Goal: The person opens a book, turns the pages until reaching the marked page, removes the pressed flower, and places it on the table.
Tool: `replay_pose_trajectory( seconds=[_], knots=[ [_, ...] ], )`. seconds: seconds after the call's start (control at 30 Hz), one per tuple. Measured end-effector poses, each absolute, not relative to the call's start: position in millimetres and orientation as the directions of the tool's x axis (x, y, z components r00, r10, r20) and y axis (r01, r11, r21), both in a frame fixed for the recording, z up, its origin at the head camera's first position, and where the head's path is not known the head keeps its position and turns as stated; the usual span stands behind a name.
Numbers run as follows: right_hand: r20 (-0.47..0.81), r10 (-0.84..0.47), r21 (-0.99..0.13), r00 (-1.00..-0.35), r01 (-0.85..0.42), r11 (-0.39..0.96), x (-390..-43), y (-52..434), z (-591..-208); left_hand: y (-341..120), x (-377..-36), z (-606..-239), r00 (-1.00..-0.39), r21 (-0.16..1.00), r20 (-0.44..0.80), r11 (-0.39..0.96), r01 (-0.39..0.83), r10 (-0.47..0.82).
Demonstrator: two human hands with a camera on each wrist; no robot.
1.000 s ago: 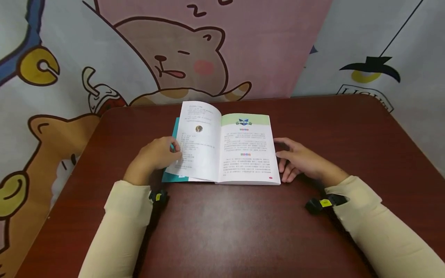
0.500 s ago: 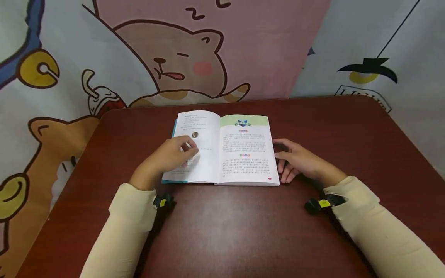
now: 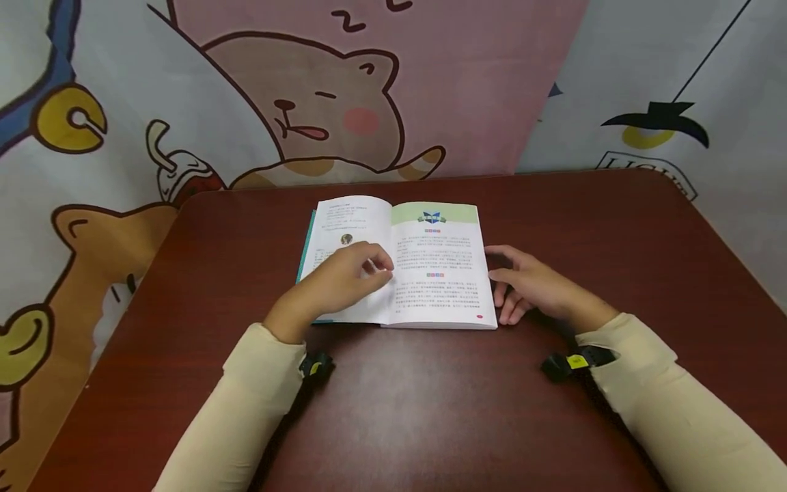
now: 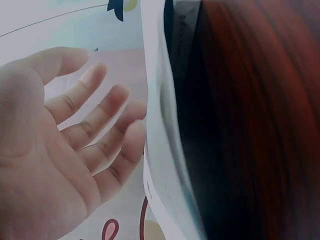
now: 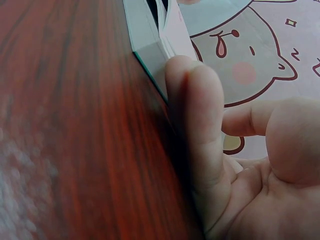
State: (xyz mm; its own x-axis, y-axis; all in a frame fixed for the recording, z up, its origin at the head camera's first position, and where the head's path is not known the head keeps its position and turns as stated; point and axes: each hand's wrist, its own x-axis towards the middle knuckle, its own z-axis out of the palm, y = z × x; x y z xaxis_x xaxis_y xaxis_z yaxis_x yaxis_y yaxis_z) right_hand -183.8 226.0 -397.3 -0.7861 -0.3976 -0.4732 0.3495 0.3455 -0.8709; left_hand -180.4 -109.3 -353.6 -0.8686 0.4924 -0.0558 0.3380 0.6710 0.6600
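An open book [image 3: 436, 294] with white printed pages and a teal cover lies on the dark red table. My left hand [image 3: 347, 280] is over the left page, its fingertips close to the middle fold. In the left wrist view the left hand [image 4: 75, 135] shows loosely bent, spread fingers with nothing between them, the little finger right at the page edge. My right hand [image 3: 531, 283] rests on the table beside the book's right edge, fingers relaxed. The right wrist view has the right hand's fingertips [image 5: 192, 75] against the corner of the book [image 5: 152, 52].
The wooden table [image 3: 430, 410] reaches back to a wall covering [image 3: 467, 82] printed with cartoon animals. Each wrist wears a black strap camera, the left camera [image 3: 316, 369] and the right camera [image 3: 568, 365], below the cream sleeves.
The raised left leaf has come down flat. My left hand has let go of it and moved right across the left page to the fold. The right hand has stayed in place.
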Motion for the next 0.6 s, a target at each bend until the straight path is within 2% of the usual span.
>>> replay_pose_trajectory(
  seconds=[0.27,0.43,0.6],
  knots=[
    [-0.473,-0.403,-0.872,-0.783,0.354,0.337,-182.2,225.5,-398.8,-98.1,-177.5,-365.3,-0.812,0.639,-0.046,0.642,0.423,0.581],
    [-0.473,-0.392,-0.872,-0.789,0.353,0.340,-182.6,224.8,-398.9,-90.5,-173.8,-368.1,-0.788,0.523,-0.054,0.690,0.501,0.613],
    [-0.465,-0.398,-0.876,-0.791,0.346,0.337,-182.8,226.0,-397.6,-81.7,-164.6,-365.3,-0.784,0.413,-0.132,0.752,0.513,0.607]
  ],
)
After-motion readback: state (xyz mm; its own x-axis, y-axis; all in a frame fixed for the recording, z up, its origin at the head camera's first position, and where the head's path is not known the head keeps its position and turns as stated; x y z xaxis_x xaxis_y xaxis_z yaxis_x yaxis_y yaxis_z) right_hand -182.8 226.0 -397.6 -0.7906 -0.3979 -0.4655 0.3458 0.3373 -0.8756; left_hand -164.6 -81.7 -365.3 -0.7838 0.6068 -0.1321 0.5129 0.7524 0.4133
